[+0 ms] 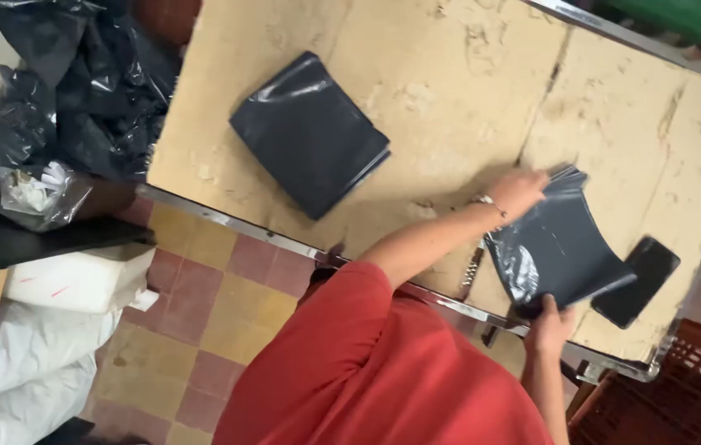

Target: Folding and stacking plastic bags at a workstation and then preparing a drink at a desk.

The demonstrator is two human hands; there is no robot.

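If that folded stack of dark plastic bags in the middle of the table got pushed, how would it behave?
The folded stack looks thin and glossy, so it would probably slide easily and feel light. Lifted by one edge, it would likely droop, and its layers might fan apart.

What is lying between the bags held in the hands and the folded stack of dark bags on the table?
Nothing visible: only bare table separates the held bags from the folded stack. The phone lies on the other side.

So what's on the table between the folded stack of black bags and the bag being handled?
Nothing: in the head view, bare tabletop separates the folded stack from the bag.
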